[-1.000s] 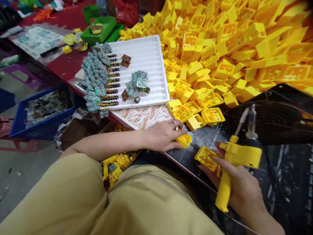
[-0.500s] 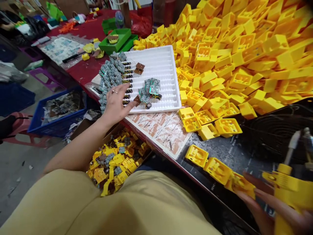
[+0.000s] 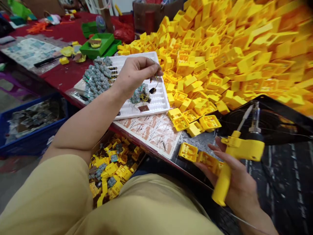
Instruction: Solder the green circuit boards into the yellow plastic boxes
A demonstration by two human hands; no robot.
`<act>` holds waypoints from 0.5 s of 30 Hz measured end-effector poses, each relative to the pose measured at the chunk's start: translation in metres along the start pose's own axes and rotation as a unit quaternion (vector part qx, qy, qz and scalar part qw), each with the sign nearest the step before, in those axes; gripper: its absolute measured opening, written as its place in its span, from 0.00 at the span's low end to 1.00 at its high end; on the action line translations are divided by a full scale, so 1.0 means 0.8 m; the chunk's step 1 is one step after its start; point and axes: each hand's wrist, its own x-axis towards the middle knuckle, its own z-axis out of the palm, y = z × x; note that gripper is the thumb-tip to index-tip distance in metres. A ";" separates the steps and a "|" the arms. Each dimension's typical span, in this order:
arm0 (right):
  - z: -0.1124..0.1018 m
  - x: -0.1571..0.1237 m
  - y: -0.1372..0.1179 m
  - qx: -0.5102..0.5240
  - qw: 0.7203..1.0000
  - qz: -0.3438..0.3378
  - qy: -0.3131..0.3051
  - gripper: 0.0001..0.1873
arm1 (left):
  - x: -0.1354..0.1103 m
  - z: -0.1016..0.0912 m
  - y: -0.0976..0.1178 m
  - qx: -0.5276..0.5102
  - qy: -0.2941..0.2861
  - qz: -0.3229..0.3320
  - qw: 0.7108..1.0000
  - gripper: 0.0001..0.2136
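My left hand (image 3: 137,73) is closed in a pinch above the white foam tray (image 3: 160,106). From its fingertips hangs a wired component (image 3: 153,90), a small black part on thin yellow and dark wires; whatever else the fingers cover is hidden. Below it on the tray lie a cluster of small circuit boards (image 3: 137,94) and a brown square board (image 3: 143,108). My right hand (image 3: 241,182) grips a yellow soldering gun (image 3: 246,149), its metal tip and feed tube pointing up and away. The fingers of that hand also reach around a short row of open yellow casings (image 3: 188,151) at the table edge.
A large heap of yellow casings (image 3: 202,62) fills the far right. Grey-green boards (image 3: 96,80) are piled at the tray's left. Green trays (image 3: 99,49) stand behind. Below the table edge are a box of mixed yellow parts (image 3: 114,169) and a blue crate (image 3: 31,143).
My left hand has lifted from the tray's left part and moved right, now with the wired component. My right hand and the soldering gun have shifted left and up in view. The view has turned right.
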 end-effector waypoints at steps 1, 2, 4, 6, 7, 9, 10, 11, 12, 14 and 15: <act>0.007 0.008 -0.003 -0.001 1.000 -0.014 -0.004 0.28 | 0.003 0.008 0.005 -0.023 -0.019 -0.010 1.000 0.07; 0.012 0.015 -0.006 -0.003 1.000 -0.026 -0.011 0.27 | 0.004 0.018 0.008 -0.041 -0.039 -0.018 0.998 0.07; 0.019 0.027 -0.013 -0.010 0.998 -0.049 -0.035 0.22 | 0.003 0.038 0.011 -0.054 -0.078 -0.021 0.995 0.07; 0.021 0.034 -0.019 -0.016 0.996 -0.059 -0.060 0.17 | -0.002 0.057 0.013 -0.044 -0.111 -0.008 0.993 0.06; 0.022 0.035 -0.022 -0.020 0.996 -0.059 -0.066 0.15 | -0.008 0.066 0.014 -0.032 -0.132 0.004 0.991 0.06; 0.020 0.036 -0.024 -0.029 0.996 -0.050 -0.068 0.14 | -0.024 0.082 0.014 0.010 -0.184 0.043 0.982 0.05; 0.018 0.035 -0.025 -0.032 0.996 -0.044 -0.063 0.16 | -0.036 0.090 0.013 0.043 -0.214 0.073 0.973 0.05; 0.014 0.033 -0.025 -0.032 0.997 -0.040 -0.056 0.17 | -0.049 0.097 0.011 0.082 -0.241 0.108 0.961 0.04; 0.009 0.031 -0.024 -0.031 0.998 -0.037 -0.046 0.18 | -0.062 0.104 0.010 0.126 -0.264 0.144 0.945 0.03; -0.008 0.024 -0.023 -0.022 0.999 -0.034 -0.014 0.17 | -0.089 0.117 0.005 0.205 -0.299 0.202 0.910 0.05; -0.020 0.019 -0.022 -0.010 1.000 -0.025 0.002 0.16 | -0.100 0.122 0.002 0.233 -0.310 0.216 0.896 0.06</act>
